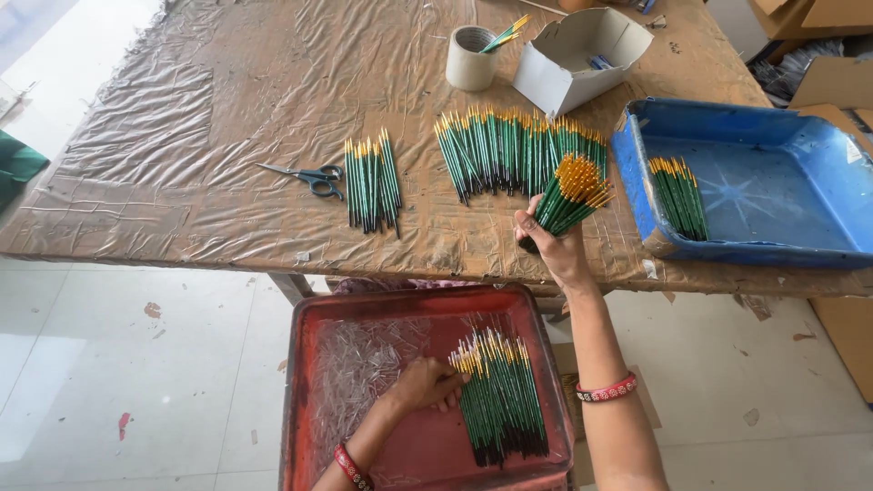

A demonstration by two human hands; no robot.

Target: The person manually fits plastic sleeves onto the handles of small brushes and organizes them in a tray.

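My right hand [552, 244] is shut on a bundle of green-handled paintbrushes [569, 195] with yellow tips, held up over the table's front edge. My left hand [426, 384] reaches down into a red tray [300, 382] and touches a pile of the same brushes [502, 394] lying in it. Clear plastic slivers [359, 364] cover the tray's left part. On the table lie a wide row of brushes [509, 150] and a smaller group of brushes [371, 182].
A blue tray [782, 195] at the right holds a few brushes [679, 196]. Scissors [314, 177] lie left of the small group. A tape roll [471, 57] and an open white carton [577, 59] stand at the back. The table [200, 136] is covered in wrinkled plastic sheet.
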